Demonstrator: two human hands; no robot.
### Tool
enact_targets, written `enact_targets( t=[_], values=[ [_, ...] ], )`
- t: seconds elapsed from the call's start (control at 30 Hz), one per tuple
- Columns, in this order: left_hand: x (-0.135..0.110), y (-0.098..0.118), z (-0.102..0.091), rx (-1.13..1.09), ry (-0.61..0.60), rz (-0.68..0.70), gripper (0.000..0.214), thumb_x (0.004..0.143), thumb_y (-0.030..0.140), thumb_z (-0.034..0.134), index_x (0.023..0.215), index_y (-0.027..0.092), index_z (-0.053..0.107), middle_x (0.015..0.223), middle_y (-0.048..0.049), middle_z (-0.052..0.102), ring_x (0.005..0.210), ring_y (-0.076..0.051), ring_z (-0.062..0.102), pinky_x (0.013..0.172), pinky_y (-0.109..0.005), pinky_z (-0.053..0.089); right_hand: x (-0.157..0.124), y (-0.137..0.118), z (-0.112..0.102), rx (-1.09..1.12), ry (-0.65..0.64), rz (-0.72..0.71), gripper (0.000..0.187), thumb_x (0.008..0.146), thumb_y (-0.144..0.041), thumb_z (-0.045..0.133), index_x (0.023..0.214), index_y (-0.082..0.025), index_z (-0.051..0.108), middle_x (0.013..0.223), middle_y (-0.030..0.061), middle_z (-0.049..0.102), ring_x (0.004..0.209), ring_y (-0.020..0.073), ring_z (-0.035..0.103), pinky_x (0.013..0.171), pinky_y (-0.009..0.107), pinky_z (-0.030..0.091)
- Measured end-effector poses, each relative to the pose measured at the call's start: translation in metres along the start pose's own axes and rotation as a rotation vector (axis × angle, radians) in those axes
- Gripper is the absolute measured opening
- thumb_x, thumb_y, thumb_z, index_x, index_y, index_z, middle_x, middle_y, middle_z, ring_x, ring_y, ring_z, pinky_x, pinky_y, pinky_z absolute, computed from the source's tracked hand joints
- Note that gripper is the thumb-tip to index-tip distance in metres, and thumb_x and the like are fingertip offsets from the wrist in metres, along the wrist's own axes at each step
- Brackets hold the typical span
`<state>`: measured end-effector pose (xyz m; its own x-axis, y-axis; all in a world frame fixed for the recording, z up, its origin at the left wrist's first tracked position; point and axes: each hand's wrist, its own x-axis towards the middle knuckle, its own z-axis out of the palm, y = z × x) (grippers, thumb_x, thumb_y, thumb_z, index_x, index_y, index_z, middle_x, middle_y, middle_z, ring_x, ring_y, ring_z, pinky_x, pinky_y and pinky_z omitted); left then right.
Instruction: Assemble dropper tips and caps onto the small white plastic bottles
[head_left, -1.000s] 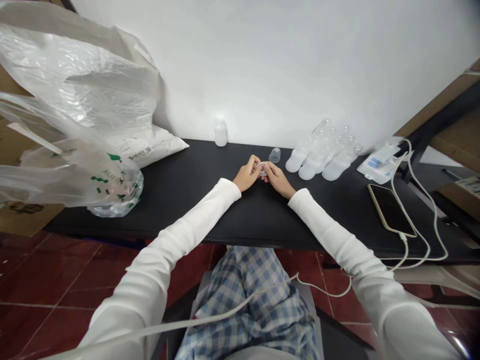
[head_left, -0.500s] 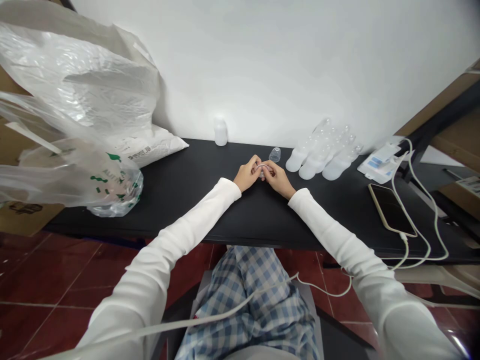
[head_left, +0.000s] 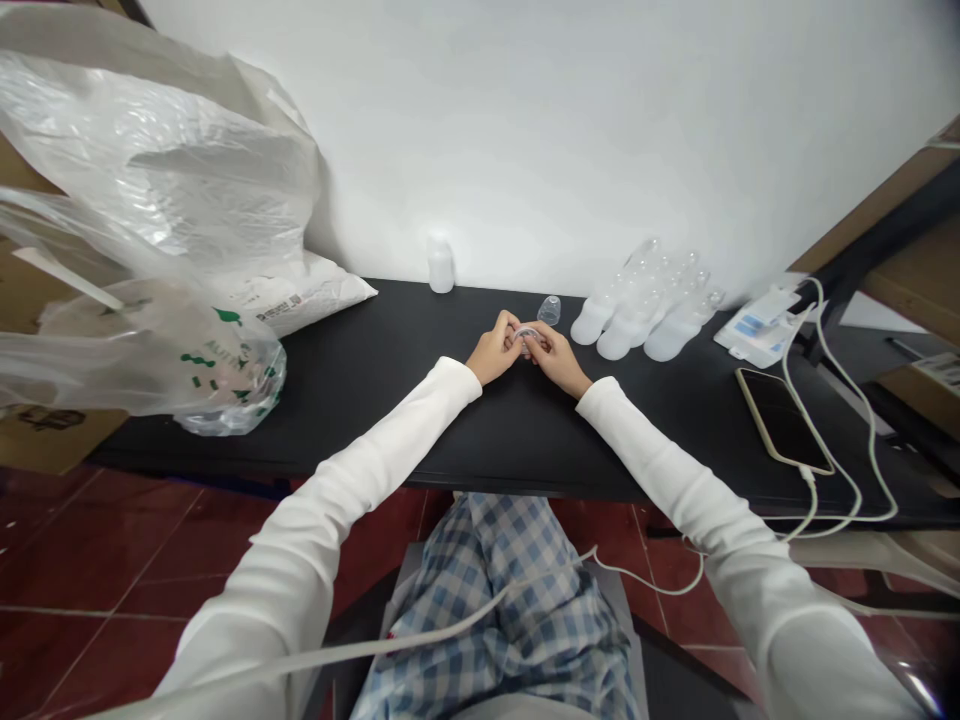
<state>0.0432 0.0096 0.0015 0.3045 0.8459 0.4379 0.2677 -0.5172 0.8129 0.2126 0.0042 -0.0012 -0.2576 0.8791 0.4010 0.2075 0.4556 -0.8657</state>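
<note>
My left hand (head_left: 492, 352) and my right hand (head_left: 558, 362) meet above the black table, fingers closed around a small pale bottle collar ring (head_left: 529, 331). Its rim faces up between my thumbs; fingers hide most of the rest, so I cannot tell whether a teat sits in it. Just beyond my right hand stands a clear domed bottle cap (head_left: 550, 310). A white baby bottle body (head_left: 441, 265) without a cap stands upright by the wall. To the right is a group of several white baby bottles (head_left: 615, 335) with clear domed caps.
Large plastic bags (head_left: 187, 180) and a green-printed clear bag (head_left: 225, 370) crowd the table's left end. At the right lie a phone (head_left: 784, 420) with a charging cable (head_left: 855, 490) and a white-and-blue pack (head_left: 761, 325). A pale cord (head_left: 450, 630) crosses over my lap.
The collar ring has tilted a little between my fingers, so more of its rim shows. Both hands stay in the same place; the bottles and cap have not moved.
</note>
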Motion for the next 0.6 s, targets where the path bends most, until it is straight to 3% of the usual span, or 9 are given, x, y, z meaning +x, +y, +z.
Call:
enact_targets(
  t=[0.23,0.47,0.6],
  values=[
    [-0.0006,0.0005,0.0052,0.029,0.03,-0.005,0.015,0.091,0.022,0.059,0.095,0.024,0.045,0.067,0.0074,0.053,0.062,-0.012,0.057,0.068,-0.025,0.046,0.0,-0.0002,-0.0001,-0.036,0.01,0.016,0.049,0.09,-0.07,0.061,0.098,-0.021,0.065,0.078,0.0001,0.065,0.057,0.0117,0.054,0.06,0.028,0.049],
    [0.0006,-0.0021,0.0046,-0.077,-0.02,-0.046,0.026,0.091,0.025,0.062,0.106,0.024,0.041,0.081,0.0049,0.064,0.068,-0.012,0.063,0.073,-0.025,0.049,0.0002,0.0005,0.0003,-0.068,0.048,-0.023,0.047,0.094,-0.065,0.057,0.11,-0.021,0.064,0.096,0.0044,0.069,0.07,0.0147,0.06,0.067,0.031,0.052],
    [0.002,-0.0045,0.0035,-0.038,0.013,-0.085,0.026,0.088,0.019,0.062,0.103,0.024,0.041,0.075,0.0072,0.063,0.067,-0.011,0.06,0.073,-0.025,0.048,0.0002,0.0,0.0006,-0.053,-0.005,-0.021,0.049,0.092,-0.066,0.059,0.114,-0.022,0.062,0.091,0.0029,0.067,0.07,0.0153,0.059,0.068,0.031,0.051]
  ],
)
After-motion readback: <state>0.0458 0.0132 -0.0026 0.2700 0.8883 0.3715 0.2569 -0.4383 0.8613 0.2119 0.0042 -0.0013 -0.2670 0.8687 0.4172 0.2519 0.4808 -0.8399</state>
